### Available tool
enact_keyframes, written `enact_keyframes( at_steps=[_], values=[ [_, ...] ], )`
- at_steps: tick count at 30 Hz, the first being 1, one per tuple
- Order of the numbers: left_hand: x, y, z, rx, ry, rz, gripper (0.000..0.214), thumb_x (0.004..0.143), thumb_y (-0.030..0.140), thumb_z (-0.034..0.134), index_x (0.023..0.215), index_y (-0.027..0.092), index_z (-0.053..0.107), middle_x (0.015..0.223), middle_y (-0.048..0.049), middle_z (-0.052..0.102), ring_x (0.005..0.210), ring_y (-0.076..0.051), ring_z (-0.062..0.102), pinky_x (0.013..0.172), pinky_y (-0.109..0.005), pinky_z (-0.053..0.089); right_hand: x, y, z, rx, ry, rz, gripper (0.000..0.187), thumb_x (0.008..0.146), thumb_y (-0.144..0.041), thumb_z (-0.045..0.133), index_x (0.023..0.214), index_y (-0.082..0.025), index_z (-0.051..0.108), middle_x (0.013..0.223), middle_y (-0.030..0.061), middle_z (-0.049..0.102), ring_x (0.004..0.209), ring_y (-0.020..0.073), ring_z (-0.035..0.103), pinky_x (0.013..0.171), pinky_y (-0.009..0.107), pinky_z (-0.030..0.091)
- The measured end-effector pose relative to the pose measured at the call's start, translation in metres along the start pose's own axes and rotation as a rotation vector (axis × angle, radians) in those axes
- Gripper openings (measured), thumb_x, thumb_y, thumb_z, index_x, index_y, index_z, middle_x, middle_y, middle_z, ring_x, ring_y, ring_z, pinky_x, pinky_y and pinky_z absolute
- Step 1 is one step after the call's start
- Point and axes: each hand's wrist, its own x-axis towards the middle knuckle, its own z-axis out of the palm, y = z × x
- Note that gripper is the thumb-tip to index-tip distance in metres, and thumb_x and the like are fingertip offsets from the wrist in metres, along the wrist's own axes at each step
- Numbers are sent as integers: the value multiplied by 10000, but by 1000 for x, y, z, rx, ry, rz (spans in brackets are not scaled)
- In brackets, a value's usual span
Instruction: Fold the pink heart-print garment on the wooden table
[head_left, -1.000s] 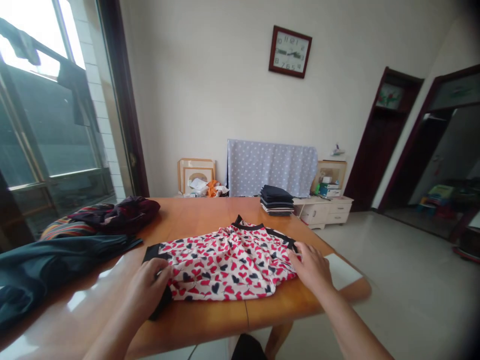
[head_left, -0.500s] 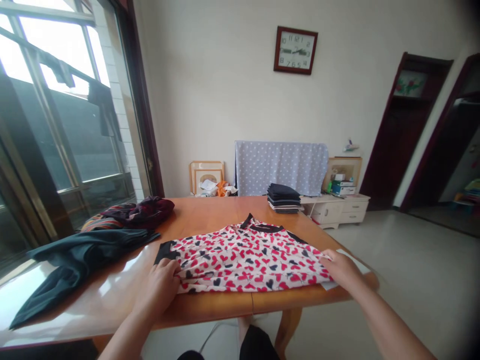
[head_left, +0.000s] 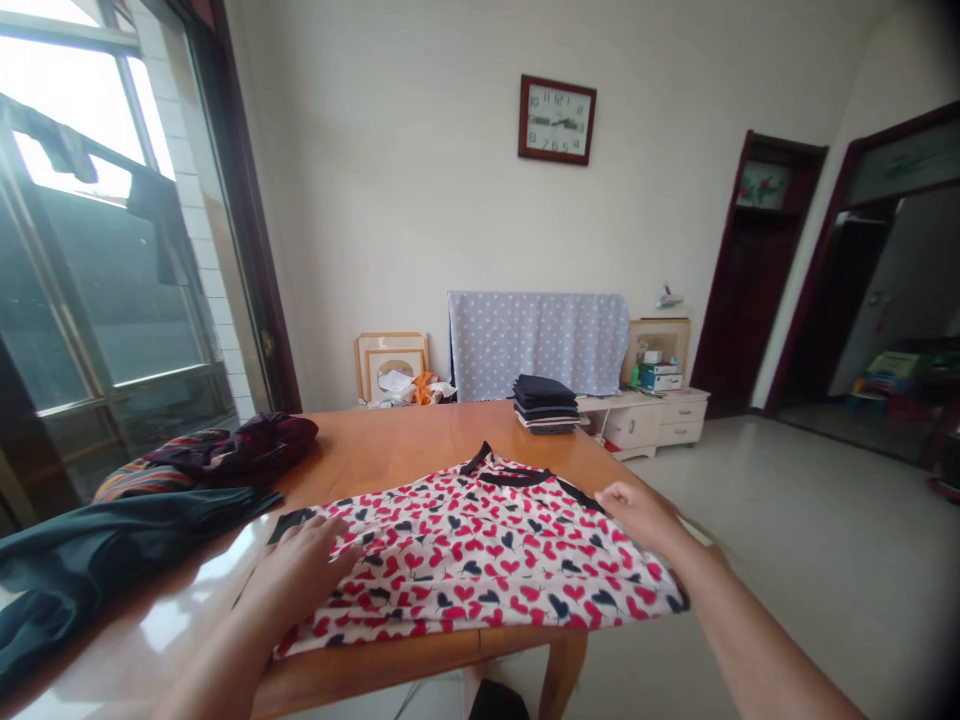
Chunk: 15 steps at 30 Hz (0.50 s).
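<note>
The heart-print shirt lies spread flat at the near edge of the wooden table. The left hand rests open-palmed on its left side and the right hand flat on its right, neither gripping; dark clothes lie heaped just beside it

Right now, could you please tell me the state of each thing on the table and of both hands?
heart-print top: spread flat at the near edge.
left hand: open, palm down on the top's left part.
right hand: open, resting on the top's right part.
dark clothes stack: folded, at the far edge.
dark green garment: unfolded, lying loose at the left.
maroon and striped clothes: crumpled in a heap.
</note>
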Motion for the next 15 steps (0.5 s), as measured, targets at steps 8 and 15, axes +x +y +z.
enact_keyframes(
  at_steps=[8, 15],
  values=[
    [65, 75, 23, -192, -93, 125, 419, 915, 457, 500, 1191, 191, 668, 1216, -129, 712, 1052, -267, 669, 796, -309, 487, 47, -37, 49, -85, -158, -85, 159, 728, -335, 745, 657, -203, 690, 674, 15, 683, 674, 160, 579, 606, 236, 320],
    [125, 125, 57, -326, -188, 137, 316, 892, 385, 533, 1084, 194, 696, 1113, -104, 733, 915, -227, 675, 721, -268, 471, 52, -44, 71, -172, -195, -182, 34, 725, -194, 694, 699, -205, 713, 892, 33, 703, 824, 167, 598, 686, 245, 352]
  ],
)
